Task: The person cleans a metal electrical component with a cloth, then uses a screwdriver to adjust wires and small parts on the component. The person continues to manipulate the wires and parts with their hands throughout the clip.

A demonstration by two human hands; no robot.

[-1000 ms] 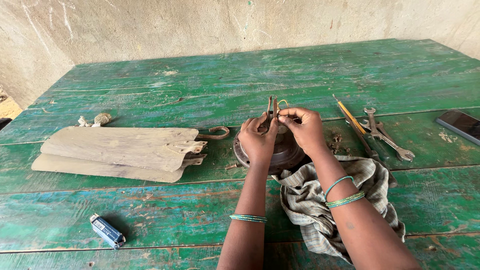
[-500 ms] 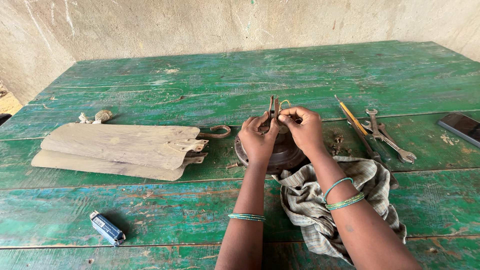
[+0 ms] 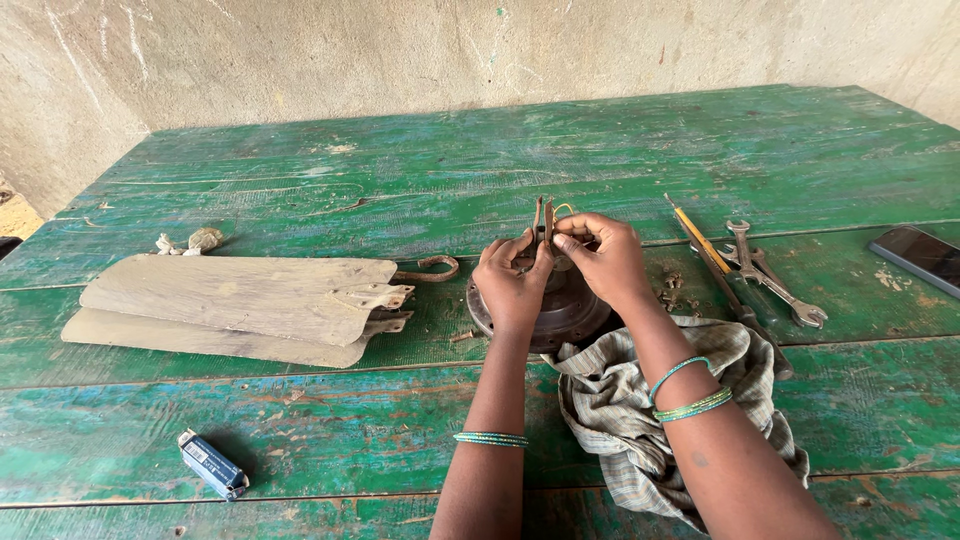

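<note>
A round, rusty fan motor housing (image 3: 560,312) sits on the green wooden table (image 3: 400,190), with a forked metal bracket (image 3: 543,222) standing up from its top. My left hand (image 3: 513,285) rests on the housing and pinches the bracket at its base. My right hand (image 3: 602,258) grips the bracket's upper part from the right, by a thin yellow wire. Both wrists wear green bangles.
Stacked dusty fan blades (image 3: 240,305) lie left of the motor, a curved metal hook (image 3: 432,268) by their tips. A striped cloth (image 3: 660,400) lies under my right forearm. A yellow-handled screwdriver (image 3: 705,245), wrenches (image 3: 775,285), a dark phone (image 3: 925,257) and a small blue box (image 3: 212,465) also lie on the table.
</note>
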